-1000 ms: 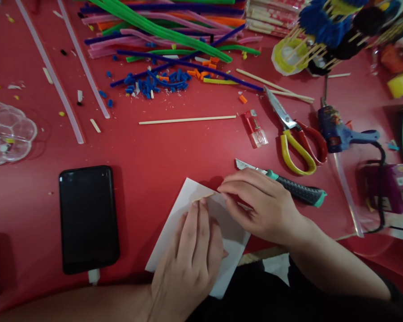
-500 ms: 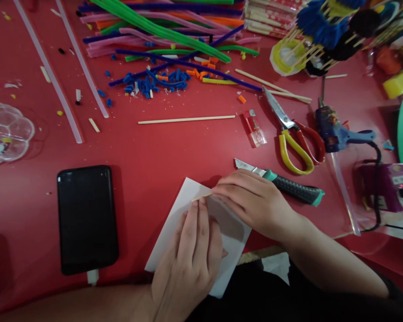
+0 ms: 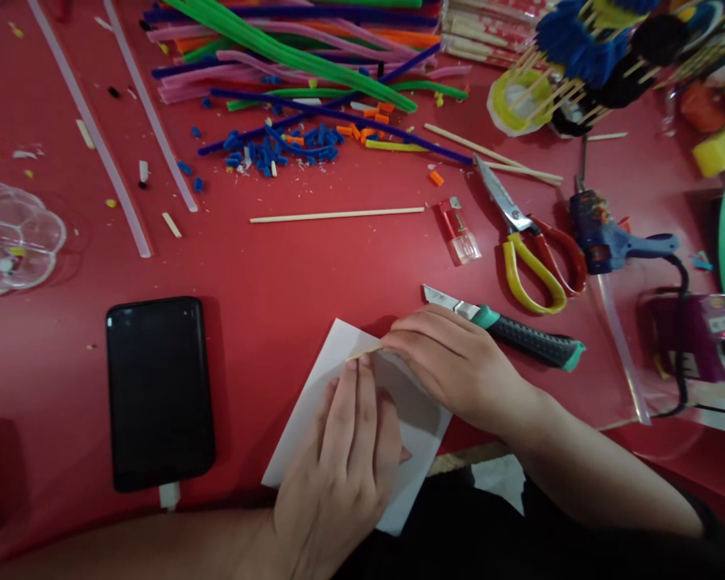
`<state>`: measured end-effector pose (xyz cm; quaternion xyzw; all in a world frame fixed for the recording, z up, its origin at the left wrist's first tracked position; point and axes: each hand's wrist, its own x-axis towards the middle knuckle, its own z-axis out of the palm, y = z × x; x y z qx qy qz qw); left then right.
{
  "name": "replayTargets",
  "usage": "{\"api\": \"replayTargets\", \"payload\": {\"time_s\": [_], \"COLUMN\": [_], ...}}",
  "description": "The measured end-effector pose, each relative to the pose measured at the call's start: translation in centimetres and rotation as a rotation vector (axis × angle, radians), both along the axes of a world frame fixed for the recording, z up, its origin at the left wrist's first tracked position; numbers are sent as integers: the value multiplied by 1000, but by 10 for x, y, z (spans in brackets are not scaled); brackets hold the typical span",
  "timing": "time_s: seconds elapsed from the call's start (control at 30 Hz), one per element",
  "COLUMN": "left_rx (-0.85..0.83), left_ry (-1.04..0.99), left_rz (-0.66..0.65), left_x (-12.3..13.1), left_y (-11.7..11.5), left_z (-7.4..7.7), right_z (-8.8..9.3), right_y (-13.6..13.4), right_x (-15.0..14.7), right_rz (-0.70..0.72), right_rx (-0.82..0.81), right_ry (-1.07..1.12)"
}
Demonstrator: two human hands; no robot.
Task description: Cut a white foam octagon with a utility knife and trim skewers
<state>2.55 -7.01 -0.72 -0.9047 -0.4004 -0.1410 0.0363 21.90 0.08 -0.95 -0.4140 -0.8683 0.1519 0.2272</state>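
A folded-looking white sheet of paper (image 3: 314,403) lies slanted at the table's front edge. Across its upper part runs a thin beige strip (image 3: 364,353), only a short piece of it showing. My left hand (image 3: 344,459) rests over the paper, its fingers together and the tips pressed at the strip's near side. From the right, my right hand (image 3: 453,362) has its fingers closed on the other end of the strip; the thumb is mostly hidden. Just beyond the right hand lies a utility knife (image 3: 519,337) with its blade out.
A black phone (image 3: 160,395) with a cable lies left. Beyond are a wooden stick (image 3: 338,215), a red-topped lighter-like item (image 3: 459,232), scissors (image 3: 519,234) and a glue gun (image 3: 604,234). Pipe cleaners (image 3: 314,60) and blue snippets (image 3: 278,149) fill the back. A clear tray (image 3: 36,234) sits left.
The whole view has shifted very slightly. Both hands keep nearly the same place and hold on the strip and paper.
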Motion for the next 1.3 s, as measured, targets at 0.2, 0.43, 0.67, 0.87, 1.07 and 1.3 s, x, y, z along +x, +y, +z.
{"api": "replayTargets", "payload": {"time_s": [0.2, 0.43, 0.67, 0.87, 1.07, 1.3], "left_rx": [3, 9, 22, 34, 32, 20], "left_ry": [17, 67, 66, 72, 86, 66], "left_rz": [-1, -16, -12, -9, -16, -16], "left_x": [0, 1, 1, 0, -1, 0], "left_y": [0, -1, -1, -3, -3, -2], "left_z": [0, 2, 0, -3, -4, -4], "right_z": [11, 39, 20, 41, 55, 58], "right_y": [3, -18, -29, -17, 17, 36], "right_x": [3, 52, 98, 87, 63, 43], "right_rz": [-58, -292, -236, -9, 246, 352], "right_rx": [-5, 73, 21, 21, -151, -46], "right_ry": [4, -253, -444, -497, -490, -643]}}
